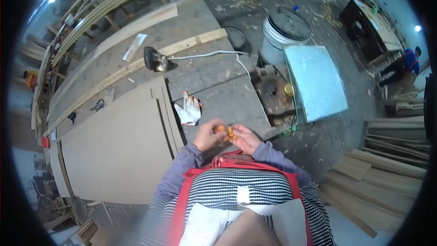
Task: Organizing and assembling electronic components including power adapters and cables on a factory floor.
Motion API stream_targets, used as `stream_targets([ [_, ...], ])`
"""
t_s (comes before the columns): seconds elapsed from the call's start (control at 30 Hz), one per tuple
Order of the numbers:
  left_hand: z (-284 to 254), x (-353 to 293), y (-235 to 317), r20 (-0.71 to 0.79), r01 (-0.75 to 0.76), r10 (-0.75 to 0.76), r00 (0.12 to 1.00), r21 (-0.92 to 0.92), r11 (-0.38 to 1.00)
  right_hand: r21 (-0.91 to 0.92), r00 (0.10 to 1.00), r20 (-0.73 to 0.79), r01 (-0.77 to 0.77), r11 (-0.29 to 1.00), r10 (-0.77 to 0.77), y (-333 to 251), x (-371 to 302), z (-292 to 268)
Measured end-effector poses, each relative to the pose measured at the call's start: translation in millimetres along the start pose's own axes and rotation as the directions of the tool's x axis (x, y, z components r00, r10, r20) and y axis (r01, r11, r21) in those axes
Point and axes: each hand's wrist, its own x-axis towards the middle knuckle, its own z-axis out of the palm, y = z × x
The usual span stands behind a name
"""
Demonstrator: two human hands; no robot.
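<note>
Close in front of my apron [236,157], both my hands meet at a small orange-yellow thing [230,132] whose kind I cannot make out. My left hand [209,135] has its thumb and fingers closed on one side of it. From the other side my right hand [246,140] pinches it too. Just beyond my left hand, a white work glove [189,109] with orange fingertips lies on the worn wooden bench [218,93].
Brown boards [118,146] lie flat at left. Farther off are a dark tool [155,59] with a grey cable and long timber strips [200,39]. A wrapped panel [316,82] and white bucket [280,29] stand right. Planks [373,177] are stacked lower right; a person [407,64] stands far right.
</note>
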Motion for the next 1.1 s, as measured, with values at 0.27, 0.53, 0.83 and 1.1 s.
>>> stream_targets([
  [0.27,-0.9,6.1,-6.3,0.035,0.063,-0.053,0.998,-0.505,0.861,0.145,0.995,-0.039,0.096,0.985,-0.091,-21.8,-5.8,28.4],
  [0.53,-3.2,19.4,-8.0,0.055,0.086,-0.067,0.996,-0.542,0.836,0.080,0.995,-0.089,0.059,0.995,-0.052,-41.8,-1.0,5.4],
  [0.83,-31.7,72.7,-90.0,-0.416,-0.189,-0.164,0.895,-0.684,0.705,0.112,0.995,-0.075,-0.064,0.992,0.073,-105.6,-100.9,186.0],
  [1.1,-48.4,124.0,-134.0,-0.705,-0.207,-0.066,0.706,-0.294,0.933,-0.151,0.882,0.462,-0.028,0.988,0.096,-142.9,-159.4,294.1],
])
